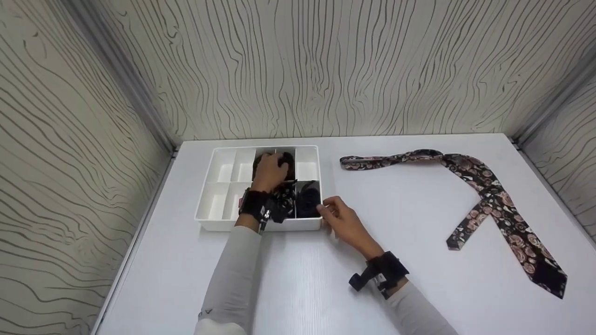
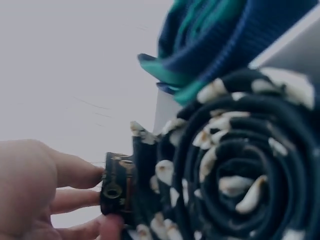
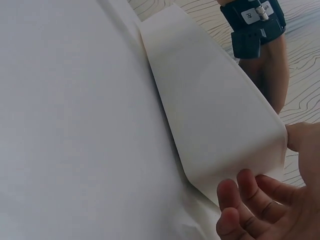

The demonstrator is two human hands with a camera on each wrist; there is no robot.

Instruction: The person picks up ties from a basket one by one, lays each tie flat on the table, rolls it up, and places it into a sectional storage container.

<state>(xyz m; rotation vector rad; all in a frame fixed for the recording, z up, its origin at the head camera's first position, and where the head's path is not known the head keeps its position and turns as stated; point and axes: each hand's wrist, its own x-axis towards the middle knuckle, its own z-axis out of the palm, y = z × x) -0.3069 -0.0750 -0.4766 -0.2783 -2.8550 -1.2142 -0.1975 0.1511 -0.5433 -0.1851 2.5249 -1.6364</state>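
Observation:
A white divided organizer box [image 1: 260, 226] stands on the table. My left hand [image 1: 270, 173] reaches into its back row and pinches a dark rolled tie [image 1: 287, 163]; in the left wrist view the tie's black and gold edge [image 2: 116, 182] lies between thumb and fingers. Nearer the camera sits a black rolled tie with white blossoms [image 2: 240, 155], and beside it a navy and green rolled tie [image 2: 205, 45] in the front right compartment. My right hand [image 1: 344, 223] holds the box's front right corner, thumb at the rim and fingers along the outer wall [image 3: 215, 100].
On the right of the table lies an unrolled black tie with pink roses [image 1: 507, 214], its narrow end crossing beneath the wide part. Patterned panels [image 1: 326, 70] enclose the table at the back and sides. Thin dividers split the box into several compartments.

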